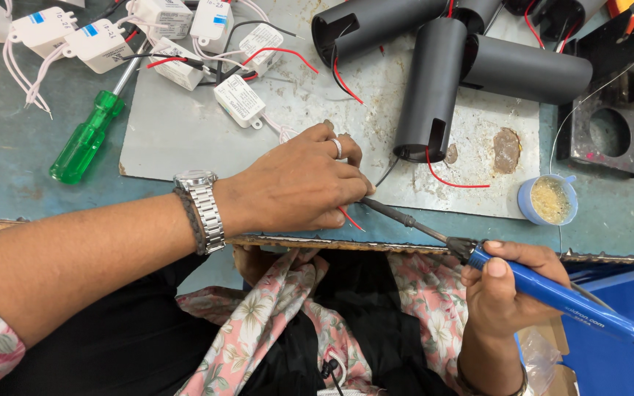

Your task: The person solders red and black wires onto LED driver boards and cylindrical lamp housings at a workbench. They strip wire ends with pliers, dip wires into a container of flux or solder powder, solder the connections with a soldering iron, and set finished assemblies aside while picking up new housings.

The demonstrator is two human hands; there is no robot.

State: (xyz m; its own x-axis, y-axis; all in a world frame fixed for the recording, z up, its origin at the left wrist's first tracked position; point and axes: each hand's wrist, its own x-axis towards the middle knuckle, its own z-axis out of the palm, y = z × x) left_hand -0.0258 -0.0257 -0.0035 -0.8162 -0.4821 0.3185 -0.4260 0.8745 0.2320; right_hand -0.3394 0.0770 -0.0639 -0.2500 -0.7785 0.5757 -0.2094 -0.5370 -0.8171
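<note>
Two bare hands work over a worn blue-green tabletop (9, 161). The left hand (295, 183), wearing a metal wristwatch (201, 205) and a ring, rests on a grey metal sheet (185, 132); its fingers are pinched shut, apparently on the end of a thin red wire (350, 218), though the grip itself is hidden under the hand. The right hand (511, 290), nearer the body, is closed around the blue handle of a soldering iron (544, 290); the iron's dark tip reaches up-left to the left hand's fingertips. Three black tubes (434, 81) with red wires lie just beyond the hands. A small blue pot of yellowish paste (549, 199) sits right of the sheet. White driver boxes (238, 100) and a green-handled screwdriver (86, 139) lie at the upper left.
</note>
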